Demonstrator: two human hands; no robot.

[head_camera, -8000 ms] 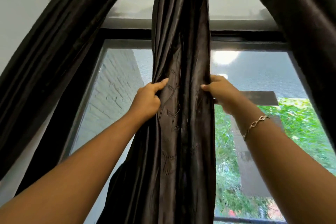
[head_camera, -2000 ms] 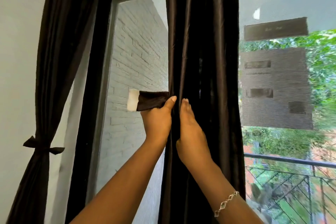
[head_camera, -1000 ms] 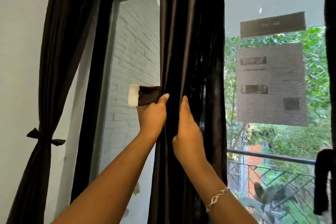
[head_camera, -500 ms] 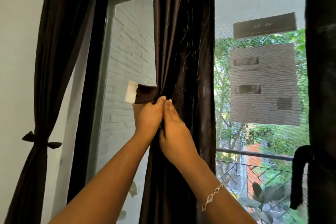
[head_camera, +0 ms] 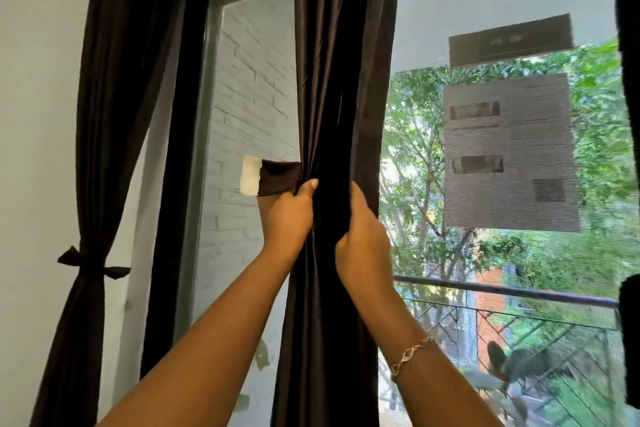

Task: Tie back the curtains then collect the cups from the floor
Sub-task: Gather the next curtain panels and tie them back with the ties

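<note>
1. Gripping the middle curtain (head_camera: 332,80) at centre, your left hand (head_camera: 287,215) and right hand (head_camera: 363,236) each clench its folds; your fingers are hidden behind the fabric.
2. The tie-back strap (head_camera: 273,178) juts from your left hand toward 9 o'clock; its far end is hidden.
3. At 3 o'clock, the right curtain (head_camera: 630,45) is cut off by the edge.

Left hand (head_camera: 287,215), right hand (head_camera: 362,236): seemingly clenched
</note>
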